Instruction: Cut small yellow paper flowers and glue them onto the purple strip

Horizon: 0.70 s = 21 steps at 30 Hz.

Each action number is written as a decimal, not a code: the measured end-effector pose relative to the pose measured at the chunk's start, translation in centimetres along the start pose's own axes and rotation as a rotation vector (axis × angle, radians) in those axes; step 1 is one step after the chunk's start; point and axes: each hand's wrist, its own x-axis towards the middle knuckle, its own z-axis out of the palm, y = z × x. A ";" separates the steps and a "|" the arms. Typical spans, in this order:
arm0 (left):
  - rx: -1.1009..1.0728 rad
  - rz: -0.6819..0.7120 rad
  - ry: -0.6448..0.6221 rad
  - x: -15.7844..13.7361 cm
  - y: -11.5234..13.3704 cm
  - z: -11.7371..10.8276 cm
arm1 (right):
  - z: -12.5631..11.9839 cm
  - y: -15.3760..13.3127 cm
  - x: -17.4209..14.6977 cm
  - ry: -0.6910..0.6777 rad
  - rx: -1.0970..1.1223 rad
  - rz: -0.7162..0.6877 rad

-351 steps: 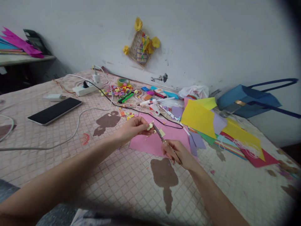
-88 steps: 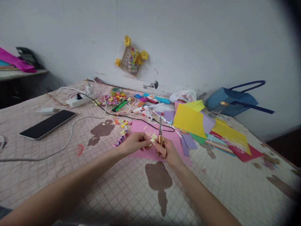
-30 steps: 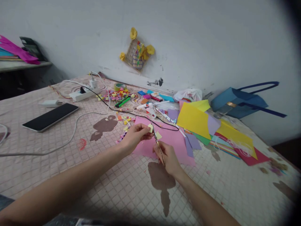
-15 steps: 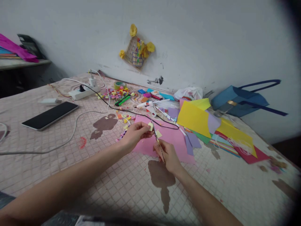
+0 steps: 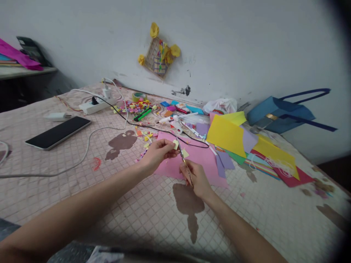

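Between the thumb and fingers of my left hand point(image 5: 161, 153) is a small pale yellow paper piece point(image 5: 176, 144). My right hand point(image 5: 196, 177) is closed round a pair of scissors point(image 5: 182, 155), whose blades point up and away, right beside the paper piece. Whether the blades touch the paper I cannot tell. Under both hands lies a pink sheet point(image 5: 203, 160) on the table. Another pale yellow scrap point(image 5: 185, 153) rests on that sheet, just behind the scissors.
Colourful paper cut-outs point(image 5: 134, 107), a green cutter point(image 5: 143, 114) and a glue gun point(image 5: 168, 119) lie at the back. Yellow sheets point(image 5: 226, 135) and a blue bag point(image 5: 276, 113) are on the right. A phone point(image 5: 59, 132) and a power strip point(image 5: 94, 106) sit left, with cables across the table.
My hands stay almost in place, the left still pinching the paper piece and the right still holding the scissors. The whole view has shifted very slightly.
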 end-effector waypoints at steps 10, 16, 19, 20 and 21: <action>0.008 0.017 0.012 0.1 0.1 -0.1 | 0.0 0.0 0.0 -0.002 -0.007 0.009; 0.019 0.029 0.019 0.2 0.1 -0.1 | 0.0 0.0 0.0 -0.005 0.004 0.009; 0.016 0.029 0.020 0.2 0.1 -0.2 | -0.1 0.0 0.0 -0.009 -0.013 0.004; 0.014 0.028 0.021 0.2 0.1 -0.2 | -0.1 0.0 0.0 -0.009 -0.014 0.003; 0.012 0.028 0.022 0.3 0.1 -0.2 | -0.1 0.0 0.0 -0.010 -0.015 0.003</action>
